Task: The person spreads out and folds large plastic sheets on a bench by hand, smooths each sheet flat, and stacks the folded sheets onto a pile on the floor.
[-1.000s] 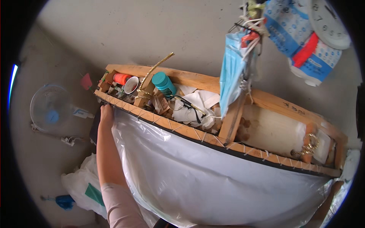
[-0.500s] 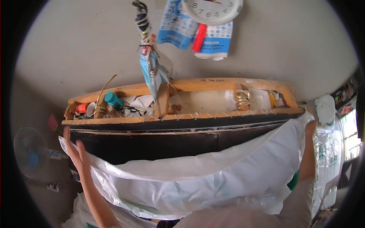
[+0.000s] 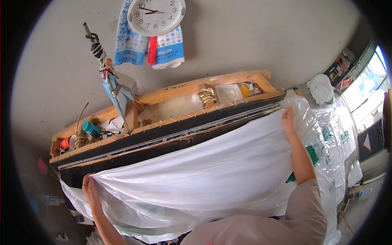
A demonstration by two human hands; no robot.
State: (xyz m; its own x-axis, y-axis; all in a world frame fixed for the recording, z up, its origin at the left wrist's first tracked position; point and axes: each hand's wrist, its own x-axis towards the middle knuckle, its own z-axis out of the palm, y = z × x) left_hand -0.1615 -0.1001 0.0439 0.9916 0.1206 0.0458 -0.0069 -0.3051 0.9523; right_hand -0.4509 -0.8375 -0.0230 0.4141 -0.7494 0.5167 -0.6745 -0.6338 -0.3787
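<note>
A white cloth (image 3: 196, 163) is stretched slantwise in front of me, its upper edge running up to the right. My left hand (image 3: 90, 188) pinches this edge near its left end, and creases fan out from the fingers. At the upper right corner, my right hand (image 3: 288, 118) is closed on the cloth, though its fingertips are partly hidden. Behind the cloth is a long wooden frame (image 3: 161, 97) with a black covering (image 3: 155, 147) along its near side. Clear plastic sheeting (image 3: 147, 222) shows below the cloth.
The frame's trough holds a teal bottle (image 3: 90, 128), an orange thread spool (image 3: 65, 143) and gold cord (image 3: 207, 97). A wrapped rod (image 3: 107, 73) rises from it. A clock (image 3: 156, 15) hangs on the wall. Printed plastic wrap (image 3: 326, 134) covers things at right.
My view has swung right and tilted. My left hand, open before, now grips the cloth's edge. The cloth, slack and sagging earlier, is now drawn flatter and higher.
</note>
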